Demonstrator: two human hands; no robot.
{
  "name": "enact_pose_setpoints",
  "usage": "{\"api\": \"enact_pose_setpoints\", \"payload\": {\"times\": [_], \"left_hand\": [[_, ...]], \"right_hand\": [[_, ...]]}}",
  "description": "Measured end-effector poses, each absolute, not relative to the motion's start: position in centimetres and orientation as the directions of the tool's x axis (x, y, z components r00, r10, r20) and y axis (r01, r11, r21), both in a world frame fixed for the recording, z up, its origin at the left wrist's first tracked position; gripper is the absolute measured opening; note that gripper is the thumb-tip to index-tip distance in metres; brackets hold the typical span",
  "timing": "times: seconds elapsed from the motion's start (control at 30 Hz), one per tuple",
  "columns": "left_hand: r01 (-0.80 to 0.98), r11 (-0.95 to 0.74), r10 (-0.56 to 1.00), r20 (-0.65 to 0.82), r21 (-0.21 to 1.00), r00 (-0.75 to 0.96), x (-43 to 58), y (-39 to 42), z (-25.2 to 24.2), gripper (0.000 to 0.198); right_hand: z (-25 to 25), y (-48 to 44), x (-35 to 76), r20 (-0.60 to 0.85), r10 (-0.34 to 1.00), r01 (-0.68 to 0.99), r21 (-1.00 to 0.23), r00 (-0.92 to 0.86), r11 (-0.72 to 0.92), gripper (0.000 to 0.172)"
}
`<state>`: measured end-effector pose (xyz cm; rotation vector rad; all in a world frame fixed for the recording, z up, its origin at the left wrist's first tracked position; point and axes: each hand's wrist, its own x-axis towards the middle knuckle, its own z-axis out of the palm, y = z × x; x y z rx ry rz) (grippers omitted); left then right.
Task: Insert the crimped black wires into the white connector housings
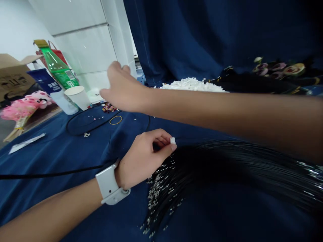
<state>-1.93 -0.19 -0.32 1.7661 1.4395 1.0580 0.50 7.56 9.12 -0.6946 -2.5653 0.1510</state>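
Note:
My left hand [143, 156], with a grey-white watch [109, 185] on the wrist, pinches a small white block-like piece [172, 140] between thumb and fingertips. Just beneath and right of it lies a thick bundle of thin black cords [214, 164] with shiny metal ends. My right hand [123, 87] reaches across from the right, raised over the cloth, slightly blurred. Its thumb stands apart from the bent fingers, whose tips are partly hidden; nothing shows in it. Below that hand is a small heap of coloured beads [109, 107].
Behind my right forearm rises a pile of white pieces [191, 84]. A paper cup [78, 96], green bottle [59, 65] and blue-white cup [54, 89] stand back left. On the blue cloth [83, 158] are a yellow rubber band [115, 120] and black cord loop [73, 132].

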Motion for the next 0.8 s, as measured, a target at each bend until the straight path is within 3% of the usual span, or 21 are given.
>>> {"api": "enact_pose_setpoints", "payload": {"times": [0.07, 0.13, 0.17, 0.2, 0.23, 0.33, 0.57, 0.7, 0.8], "left_hand": [[0.462, -0.223, 0.975, 0.202, 0.858, 0.095, -2.2, -0.2, -0.3, 0.004], [0.435, -0.247, 0.969, 0.214, 0.866, 0.125, -2.5, -0.2, -0.2, 0.007], [0.421, -0.259, 0.965, 0.216, 0.869, 0.146, -2.7, -0.3, -0.2, 0.008], [0.409, -0.266, 0.963, 0.216, 0.873, 0.164, -2.7, -0.3, -0.2, 0.010], [0.402, -0.266, 0.962, 0.213, 0.876, 0.172, -2.7, -0.3, -0.2, 0.015], [0.410, -0.229, 0.972, 0.184, 0.883, 0.147, -2.4, -0.1, -0.3, 0.026], [0.456, -0.167, 0.986, 0.149, 0.874, 0.074, -1.8, 0.4, -0.5, 0.008], [0.446, -0.158, 0.987, 0.137, 0.881, 0.079, -1.9, 0.5, -0.4, 0.005], [0.436, -0.143, 0.989, 0.117, 0.888, 0.087, -1.9, 0.5, -0.3, 0.004]], "right_hand": [[7.5, 6.5, 4.1, 0.443, 0.524, 0.467, -0.239, -0.727, 0.851, 0.039], [5.8, 5.0, 8.2, 0.420, 0.442, 0.392, -0.204, -0.792, 0.897, 0.026], [4.9, 4.3, 10.2, 0.377, 0.343, 0.300, -0.170, -0.860, 0.939, 0.018], [3.8, 3.7, 12.0, 0.350, 0.147, 0.132, -0.066, -0.925, 0.989, 0.016], [2.8, 3.1, 13.6, 0.335, 0.126, 0.119, -0.042, -0.934, 0.992, 0.016], [0.5, 2.5, 17.0, 0.329, 0.131, 0.134, -0.013, -0.935, 0.991, 0.021], [-0.8, 3.8, 18.6, 0.308, 0.195, 0.158, -0.139, -0.931, 0.978, 0.024], [-1.3, 4.0, 19.0, 0.393, 0.132, 0.142, -0.004, -0.910, 0.990, 0.027], [-1.3, 4.1, 19.3, 0.480, 0.255, 0.242, -0.090, -0.839, 0.966, 0.023]]}}
